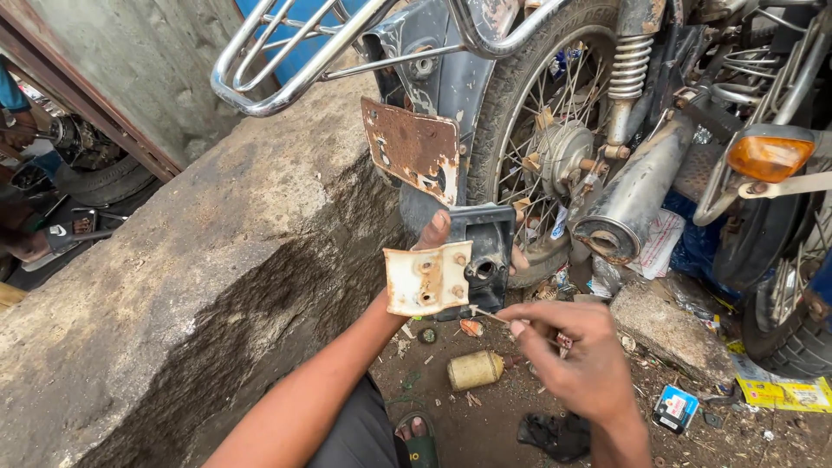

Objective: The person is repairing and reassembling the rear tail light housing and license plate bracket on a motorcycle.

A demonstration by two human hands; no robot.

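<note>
My left hand [438, 238] grips a rusty white metal bracket [426, 279] together with a dark plastic housing [485, 256], held up in front of a motorcycle's rear wheel [542, 130]. My right hand [576, 355] pinches a thin stick-like tool [488, 315] whose tip points at the lower edge of the bracket and housing. A rusted plate [412, 147] hangs from the mudguard just above.
A big concrete slab [191, 260] fills the left. The exhaust pipe [628, 195], shock spring [628, 65] and chrome rack [295, 52] crowd the top. On the dirt lie a yellowish cylinder [475, 370], a black rag [555, 433], litter and my sandalled foot [419, 433]. Another person's hand [17, 130] is far left.
</note>
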